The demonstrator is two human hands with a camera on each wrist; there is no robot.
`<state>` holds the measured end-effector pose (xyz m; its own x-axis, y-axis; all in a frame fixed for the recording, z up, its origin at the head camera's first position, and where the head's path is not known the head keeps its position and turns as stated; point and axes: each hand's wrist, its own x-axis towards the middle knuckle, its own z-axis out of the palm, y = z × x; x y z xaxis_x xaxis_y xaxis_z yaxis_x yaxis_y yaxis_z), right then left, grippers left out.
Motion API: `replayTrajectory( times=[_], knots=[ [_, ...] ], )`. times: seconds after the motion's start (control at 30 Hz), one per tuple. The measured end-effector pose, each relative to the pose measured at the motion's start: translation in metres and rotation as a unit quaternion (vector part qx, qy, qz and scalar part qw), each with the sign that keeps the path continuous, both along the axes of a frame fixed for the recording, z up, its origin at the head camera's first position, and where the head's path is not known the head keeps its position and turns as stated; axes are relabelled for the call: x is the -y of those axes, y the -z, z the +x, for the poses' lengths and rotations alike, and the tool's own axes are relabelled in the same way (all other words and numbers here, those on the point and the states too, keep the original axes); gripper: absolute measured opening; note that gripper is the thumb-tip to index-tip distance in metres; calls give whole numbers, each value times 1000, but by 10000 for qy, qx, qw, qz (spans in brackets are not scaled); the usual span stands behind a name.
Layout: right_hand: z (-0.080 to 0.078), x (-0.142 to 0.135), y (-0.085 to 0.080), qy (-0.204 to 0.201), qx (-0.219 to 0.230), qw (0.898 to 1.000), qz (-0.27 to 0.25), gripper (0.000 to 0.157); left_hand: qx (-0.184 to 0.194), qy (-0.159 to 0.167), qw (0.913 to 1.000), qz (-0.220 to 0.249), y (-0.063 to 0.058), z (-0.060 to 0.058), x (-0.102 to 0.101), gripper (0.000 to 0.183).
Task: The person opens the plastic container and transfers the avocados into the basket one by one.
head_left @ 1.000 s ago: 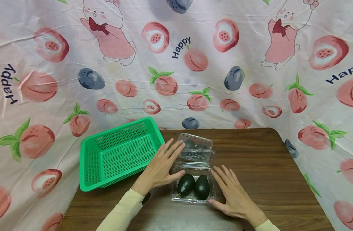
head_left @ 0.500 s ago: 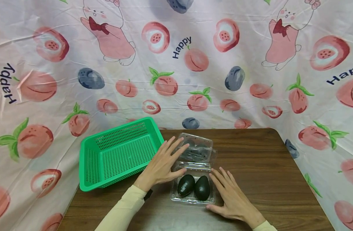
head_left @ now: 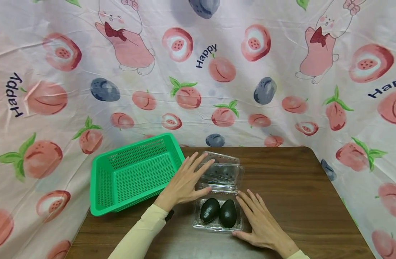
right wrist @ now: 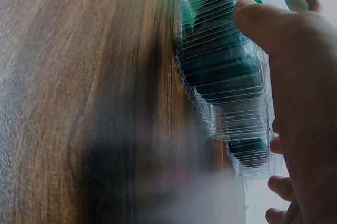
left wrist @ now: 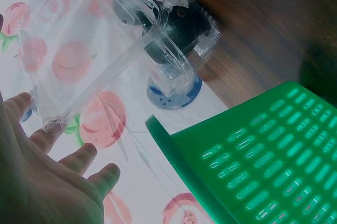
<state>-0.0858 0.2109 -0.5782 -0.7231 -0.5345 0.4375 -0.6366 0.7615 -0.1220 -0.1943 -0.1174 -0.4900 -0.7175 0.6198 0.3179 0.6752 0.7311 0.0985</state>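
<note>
Left grip (head_left: 183,184) had edged farther across the open clear lid (head_left: 224,174), fingers spread, clasping nothing; right grip (head_left: 262,223), likewise splayed, flanked the tray (head_left: 205,226). I saw both avocados (head_left: 210,210) there, roughly fore-and-aft; left grip was nearer the lid.

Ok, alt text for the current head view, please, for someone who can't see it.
A person's left hand and right hand flank an open clear plastic clamshell with two dark green avocados in its base. A green perforated basket sits to the left on a brown wood-grain table, before a peach-and-rabbit-print cloth.
</note>
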Motion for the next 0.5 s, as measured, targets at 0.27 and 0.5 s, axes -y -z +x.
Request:
replayTrajectory(
  times=[0.27,0.5],
  knots=[
    [0,-1,0,34,23,10000,-6,114,210,-121,9997,-72,2,-8,-2,97],
    [0,1,0,50,-36,10000,-53,115,234,-172,9995,-127,3,-16,0,97]
  ],
)
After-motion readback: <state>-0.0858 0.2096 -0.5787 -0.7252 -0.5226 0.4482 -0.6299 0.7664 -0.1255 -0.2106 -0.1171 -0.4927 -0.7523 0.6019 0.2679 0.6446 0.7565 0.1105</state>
